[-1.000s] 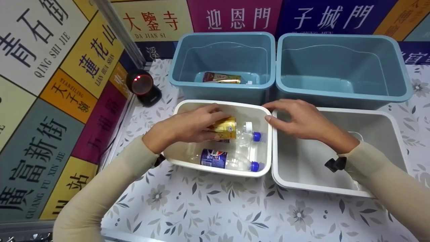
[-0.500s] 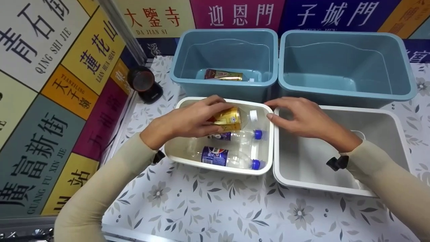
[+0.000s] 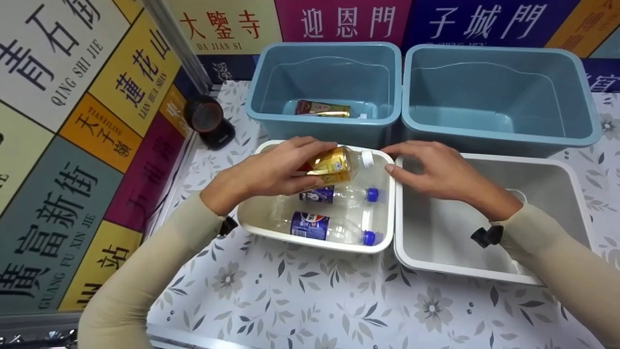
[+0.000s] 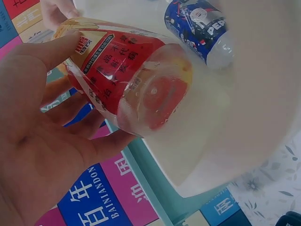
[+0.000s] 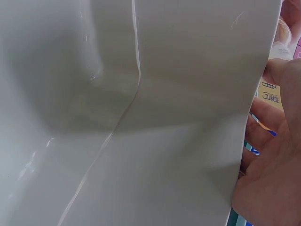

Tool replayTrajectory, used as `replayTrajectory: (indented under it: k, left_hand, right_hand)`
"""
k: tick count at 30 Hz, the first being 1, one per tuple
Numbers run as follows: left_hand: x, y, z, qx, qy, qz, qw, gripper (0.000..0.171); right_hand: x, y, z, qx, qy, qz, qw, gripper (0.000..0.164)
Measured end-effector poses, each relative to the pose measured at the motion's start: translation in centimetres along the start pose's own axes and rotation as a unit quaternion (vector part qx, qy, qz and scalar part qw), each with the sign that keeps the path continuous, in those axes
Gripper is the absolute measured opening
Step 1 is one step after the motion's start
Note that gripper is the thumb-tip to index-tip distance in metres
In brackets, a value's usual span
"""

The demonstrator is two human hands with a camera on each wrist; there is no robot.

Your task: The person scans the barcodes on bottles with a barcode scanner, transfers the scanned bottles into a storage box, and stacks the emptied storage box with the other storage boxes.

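Lettered panels (image 3: 121,77) back a leaf-printed worktop (image 3: 310,300). Toward the worktop's far left corner I see a black device (image 3: 213,121) with a round face; a wide swing of the left forearm might, I judge, knock it. Next along, the person's left hand (image 3: 273,167) grasps a yellow-and-red bottle (image 3: 334,165) round its body, tilted over the left white tub (image 3: 310,245), its white cap near the tub's far right corner. My main worries are a slack hold letting slick plastic slip, and that cap snagging the rim if the bottle rises at a slant. Two blue-capped bottles (image 3: 310,226) lie toward the tub's near edge; a drop could set them rolling. At the far right corner, the right hand (image 3: 431,169) has its fingers at the rim; I can't tell whether they clamp it. Hard pressure there might shove the tub against the right white tub (image 3: 465,273).
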State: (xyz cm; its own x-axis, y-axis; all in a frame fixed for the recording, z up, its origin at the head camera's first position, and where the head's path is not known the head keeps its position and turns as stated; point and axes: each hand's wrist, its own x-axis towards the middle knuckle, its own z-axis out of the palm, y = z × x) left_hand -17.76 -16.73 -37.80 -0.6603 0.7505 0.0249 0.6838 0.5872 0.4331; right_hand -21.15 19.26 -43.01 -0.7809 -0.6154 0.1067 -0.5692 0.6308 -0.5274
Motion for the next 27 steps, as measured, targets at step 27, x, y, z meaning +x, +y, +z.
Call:
replayTrajectory:
  k: [27]
  left_hand:
    - [-0.13, -0.54, -0.63, -0.019, 0.111, 0.006, 0.9936, 0.070]
  right_hand:
    - [-0.01, -0.04, -0.06, -0.002, -0.001, -0.005, 1.000, 0.042]
